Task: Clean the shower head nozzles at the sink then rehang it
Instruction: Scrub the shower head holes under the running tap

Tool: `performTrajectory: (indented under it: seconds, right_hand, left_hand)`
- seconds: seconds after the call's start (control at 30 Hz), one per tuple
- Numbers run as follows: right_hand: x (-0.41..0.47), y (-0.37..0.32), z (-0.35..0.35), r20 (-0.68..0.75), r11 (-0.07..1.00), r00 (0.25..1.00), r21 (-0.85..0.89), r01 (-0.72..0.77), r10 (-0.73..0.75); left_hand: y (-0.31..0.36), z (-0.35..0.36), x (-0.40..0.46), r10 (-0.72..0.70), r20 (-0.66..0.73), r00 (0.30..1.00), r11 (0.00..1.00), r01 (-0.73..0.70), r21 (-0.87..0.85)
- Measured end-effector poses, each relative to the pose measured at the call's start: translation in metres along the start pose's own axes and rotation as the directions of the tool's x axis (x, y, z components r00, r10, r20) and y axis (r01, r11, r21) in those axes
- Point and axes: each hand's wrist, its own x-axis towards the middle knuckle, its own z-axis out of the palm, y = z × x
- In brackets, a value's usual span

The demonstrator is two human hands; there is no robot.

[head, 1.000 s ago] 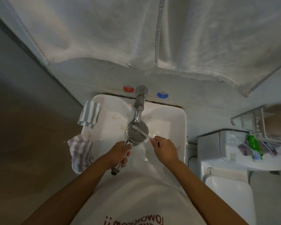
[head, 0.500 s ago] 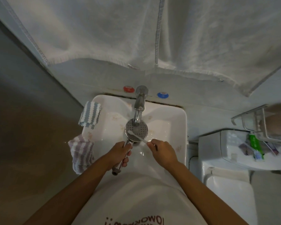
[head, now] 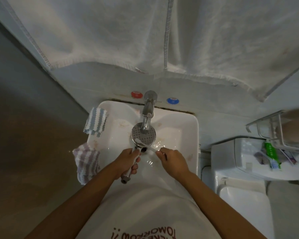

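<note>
White ceramic sink (head: 188,128), frame centre: nozzle scrubbing underway, rehanging not yet done.
Left hand (head: 128,161) grips round chrome shower head (head: 143,135); right hand (head: 173,160) pinches white toothbrush (head: 145,144).

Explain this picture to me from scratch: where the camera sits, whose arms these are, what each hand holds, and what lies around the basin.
No machine here: the single view comes from a wide-angle camera worn on a person's head, looking down past their chest at their own two bare arms. Below is a white ceramic sink with a chrome tap. The left hand grips the handle of a round chrome shower head, nozzle face up, under the tap. The right hand pinches a white toothbrush whose bristle end lies on the nozzle face. Two striped cloths hang over the sink's left rim: a blue-and-white one and a purple-and-white one. A white toilet cistern on the right carries tubes, one of them green.
</note>
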Motion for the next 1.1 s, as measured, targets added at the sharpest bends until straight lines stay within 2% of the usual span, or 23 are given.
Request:
performTrajectory:
  seconds: [0.13,0.23,0.37,0.5,0.63,0.77,0.87,1.0,1.1]
  right_hand:
    - [0.003,0.005,-0.004,-0.078,0.997,0.994,0.031,-0.077,0.079]
    - [0.000,0.004,0.003,-0.010,1.000,1.000,0.011,-0.007,0.007]
    - [0.000,0.006,0.001,-0.073,0.998,0.995,0.025,-0.064,0.066]
    - [-0.006,0.003,0.007,-0.014,1.000,1.000,-0.012,0.005,-0.006]
    - [-0.005,0.009,0.000,-0.091,0.998,0.994,0.041,-0.055,0.059]
    - [-0.008,0.008,0.003,-0.026,1.000,1.000,0.024,-0.002,0.003]
    - [-0.006,0.011,0.000,-0.104,0.996,0.992,0.058,-0.062,0.068]
    - [-0.012,0.017,0.003,-0.063,0.997,0.997,0.062,-0.038,0.042]
    - [-0.008,0.024,0.001,-0.107,0.977,0.982,0.166,-0.136,0.155]
  left_hand:
    - [0.003,-0.001,0.001,0.002,0.002,1.000,0.999,-0.002,-0.034]
    - [0.004,0.000,0.002,-0.007,0.004,1.000,0.998,0.007,-0.065]
    - [0.005,0.000,0.002,-0.021,0.003,1.000,0.997,0.021,-0.079]
    - [0.006,-0.001,0.001,-0.021,0.004,1.000,0.993,0.021,-0.112]
    - [0.007,-0.004,0.002,-0.016,0.007,1.000,0.989,0.017,-0.147]
    - [0.005,-0.005,0.003,-0.032,0.011,0.999,0.987,0.033,-0.160]
    - [0.005,-0.006,0.002,-0.043,0.012,0.999,0.984,0.044,-0.174]
    - [0.002,-0.010,0.000,-0.037,0.023,0.999,0.979,0.041,-0.200]
    - [-0.001,-0.010,-0.002,-0.034,0.030,0.999,0.985,0.038,-0.166]
